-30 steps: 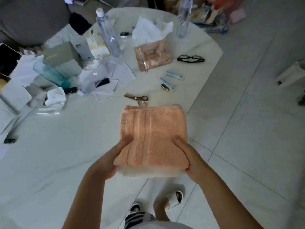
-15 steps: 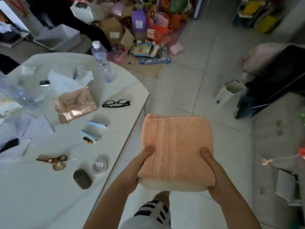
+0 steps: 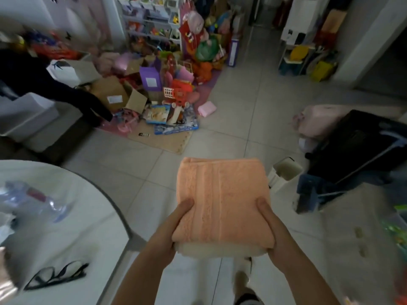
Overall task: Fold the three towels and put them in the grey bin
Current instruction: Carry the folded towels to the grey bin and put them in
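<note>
Head view. We held the stack of folded towels with both hands, off the table (image 3: 66, 216) and out over the tiled floor (image 3: 231, 119). The left hand (image 3: 174, 230) had its grip pinching the stack's left edge, thumb on top and fingers hidden beneath; the right hand (image 3: 273, 234) did the same on the right edge.

Count: one peach towel (image 3: 222, 201) on top, and one cream layer (image 3: 218, 250) showing under it at the near edge. We could not tell whether a third towel sat inside the stack.

A pale open bin (image 3: 286, 168) stood on the floor just beyond and to the right of the right grip, beside a black case (image 3: 356, 146). We judged it the likely target, though its colour read as off-white in this dim light.

One pair of glasses (image 3: 57, 276) lay on the table, well left of the left grip.

Judgement on the carry: keep both thumbs pressing down so the layers do not slide, hold the stack level, and lower it flat into the bin, not dropped, releasing both sides together.
</note>
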{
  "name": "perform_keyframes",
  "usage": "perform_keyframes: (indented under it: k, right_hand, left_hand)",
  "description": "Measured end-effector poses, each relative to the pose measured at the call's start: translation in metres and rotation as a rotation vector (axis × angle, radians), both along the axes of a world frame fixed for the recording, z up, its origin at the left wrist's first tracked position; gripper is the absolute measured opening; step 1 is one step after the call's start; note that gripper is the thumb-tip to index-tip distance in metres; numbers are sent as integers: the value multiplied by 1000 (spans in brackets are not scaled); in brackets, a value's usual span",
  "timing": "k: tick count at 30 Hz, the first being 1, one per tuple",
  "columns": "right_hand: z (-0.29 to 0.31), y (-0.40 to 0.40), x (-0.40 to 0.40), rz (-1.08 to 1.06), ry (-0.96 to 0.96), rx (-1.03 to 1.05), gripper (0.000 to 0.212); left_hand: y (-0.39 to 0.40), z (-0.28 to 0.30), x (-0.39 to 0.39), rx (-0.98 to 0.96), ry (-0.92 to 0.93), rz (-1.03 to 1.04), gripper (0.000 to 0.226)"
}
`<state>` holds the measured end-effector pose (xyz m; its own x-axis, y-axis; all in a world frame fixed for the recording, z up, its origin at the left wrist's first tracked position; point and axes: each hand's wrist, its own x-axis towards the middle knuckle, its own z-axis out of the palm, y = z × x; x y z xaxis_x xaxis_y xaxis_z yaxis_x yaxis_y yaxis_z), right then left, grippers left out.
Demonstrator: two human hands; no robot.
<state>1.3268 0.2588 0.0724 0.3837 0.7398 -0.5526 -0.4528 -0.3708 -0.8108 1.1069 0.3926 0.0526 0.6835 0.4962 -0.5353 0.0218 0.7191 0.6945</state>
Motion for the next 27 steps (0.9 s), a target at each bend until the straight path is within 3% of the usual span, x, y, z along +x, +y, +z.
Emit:
perform_keyframes:
  k: [8,12,18,27]
  right_hand:
    - [1,212,161,205,5,4,49]
    - [9,312,201,306,58,-32,54]
    - [-6,484,208,526,44,0,54]
    - [-10,746,155,671,134,20,36]
  left_hand:
    - [152,1,145,-13,16,262,69]
    - [220,6,175,-6,-15,363,66]
    - [349,-10,181,-16,31,557,60]
    - [577,5,132,-71,4,718,61]
